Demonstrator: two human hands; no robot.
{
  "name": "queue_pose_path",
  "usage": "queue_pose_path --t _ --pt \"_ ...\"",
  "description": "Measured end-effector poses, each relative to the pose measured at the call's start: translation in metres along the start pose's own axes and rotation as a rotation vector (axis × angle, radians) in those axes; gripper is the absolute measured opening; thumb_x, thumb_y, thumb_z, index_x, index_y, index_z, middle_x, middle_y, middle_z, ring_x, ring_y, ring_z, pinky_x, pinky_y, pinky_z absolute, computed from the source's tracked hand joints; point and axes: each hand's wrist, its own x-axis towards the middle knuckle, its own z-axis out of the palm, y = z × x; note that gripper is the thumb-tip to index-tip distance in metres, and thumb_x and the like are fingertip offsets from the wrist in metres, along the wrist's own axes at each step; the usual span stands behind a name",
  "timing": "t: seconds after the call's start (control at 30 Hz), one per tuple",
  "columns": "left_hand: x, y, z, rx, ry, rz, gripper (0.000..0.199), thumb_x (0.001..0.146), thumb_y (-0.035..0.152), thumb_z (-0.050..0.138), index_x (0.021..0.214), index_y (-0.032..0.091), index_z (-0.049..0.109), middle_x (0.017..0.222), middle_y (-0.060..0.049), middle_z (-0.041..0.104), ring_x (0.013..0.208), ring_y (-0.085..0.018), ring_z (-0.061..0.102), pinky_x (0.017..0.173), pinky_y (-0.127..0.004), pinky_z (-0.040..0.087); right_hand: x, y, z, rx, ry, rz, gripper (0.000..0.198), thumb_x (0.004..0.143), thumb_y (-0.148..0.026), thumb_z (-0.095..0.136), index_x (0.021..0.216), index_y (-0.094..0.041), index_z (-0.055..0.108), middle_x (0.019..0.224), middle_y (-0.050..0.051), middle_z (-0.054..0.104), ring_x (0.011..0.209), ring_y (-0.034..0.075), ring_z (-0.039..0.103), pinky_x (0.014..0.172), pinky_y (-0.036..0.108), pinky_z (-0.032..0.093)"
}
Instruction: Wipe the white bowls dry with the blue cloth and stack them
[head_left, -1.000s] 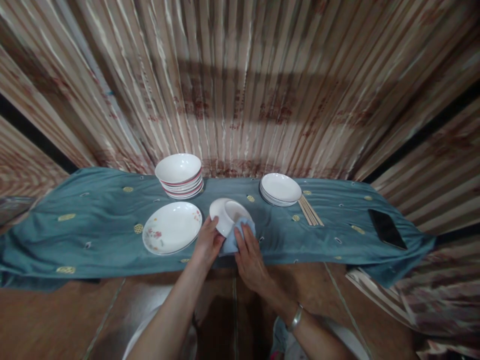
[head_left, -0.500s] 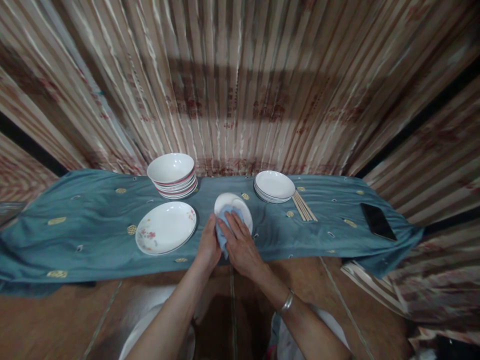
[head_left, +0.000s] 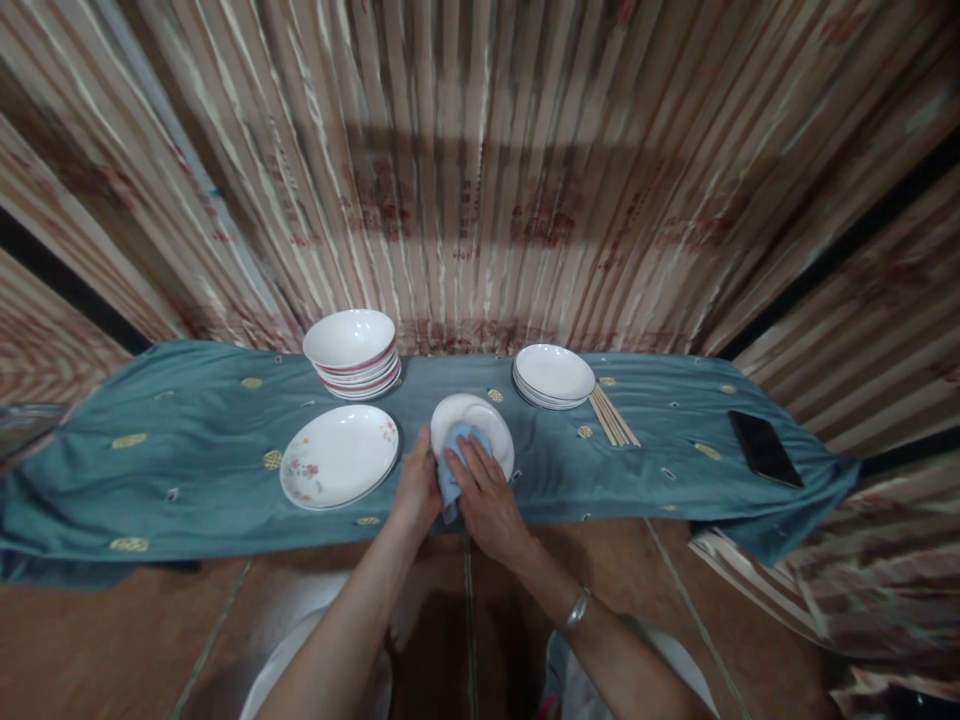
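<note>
A small white dish (head_left: 501, 440) is between my hands, near the front edge of the cloth-covered table. My left hand (head_left: 417, 488) grips the dish by its left side, with the fingertips partly hidden. Pressed onto the dish's inner face is a light blue cloth (head_left: 452, 480), held under the fingers of my right hand (head_left: 487, 505). The lower part of the cloth hangs over the near rim. To the left of my left hand lies an oval white plate (head_left: 341, 455) with a floral pattern.
Stacked bowls (head_left: 351, 345) with red bands stand at the back left. A stack of small plates (head_left: 553, 372) is at the back right, beside several wooden chopsticks (head_left: 615, 415). A black phone (head_left: 763, 448) lies at the right end of the teal tablecloth (head_left: 202, 440). Behind hangs a striped curtain (head_left: 480, 180).
The view has shifted slightly. My right hand and the blue cloth have slid a little lower on the dish, and more of its inner face shows. My left hand keeps its grip.
</note>
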Motion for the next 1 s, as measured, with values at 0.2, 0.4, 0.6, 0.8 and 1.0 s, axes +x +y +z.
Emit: queue_pose_path --t 0.2,0.4,0.6,0.8,1.0 --pt "-0.001 0.002 -0.004 0.067 -0.031 0.083 0.030 0.055 0.023 0.079 0.080 0.015 0.064 0.073 -0.003 0.072 0.083 -0.022 0.067 0.074 -0.030 0.051 -0.025 0.015 0.000 -0.016 0.001 0.039 0.073 0.081 0.000 0.034 0.150 -0.018 0.020 0.151 0.013 0.034 0.141 0.025 0.030 0.107 0.050 0.040" --pt "-0.002 -0.001 -0.003 0.112 -0.003 0.078 0.040 0.051 0.022 0.081 0.087 0.015 0.065 0.070 0.000 0.069 0.061 -0.014 0.061 0.061 -0.026 0.047 -0.030 0.043 -0.010 0.084 0.049 0.152 0.061 0.090 -0.012 0.035 0.149 -0.019 0.023 0.148 0.014 0.039 0.137 0.024 0.036 0.108 0.051 0.039" --pt "-0.003 -0.004 0.002 0.160 -0.068 0.089 0.047 0.053 0.028 0.083 0.095 0.016 0.065 0.079 -0.003 0.072 0.069 -0.017 0.064 0.070 -0.032 0.051 -0.022 0.035 -0.017 0.193 0.077 0.219 0.053 0.096 -0.022 0.032 0.148 -0.019 0.026 0.150 0.013 0.035 0.140 0.023 0.031 0.112 0.049 0.035" --pt "-0.005 -0.006 0.004 0.235 -0.144 0.141 0.048 0.058 0.030 0.080 0.102 0.016 0.067 0.095 -0.007 0.074 0.089 -0.023 0.066 0.082 -0.034 0.049 -0.012 0.008 -0.021 0.192 0.065 0.137 0.058 0.095 -0.020 0.032 0.151 -0.021 0.016 0.156 0.010 0.022 0.144 0.023 0.021 0.114 0.048 0.031" --pt "-0.011 -0.011 0.006 0.378 -0.239 0.189 0.047 0.065 0.029 0.074 0.110 0.017 0.067 0.106 -0.007 0.071 0.092 -0.020 0.064 0.078 -0.027 0.048 0.008 0.014 -0.031 0.071 0.132 0.090 0.061 0.091 -0.019 0.034 0.150 -0.017 0.018 0.157 0.012 0.016 0.146 0.027 0.011 0.113 0.052 0.026"
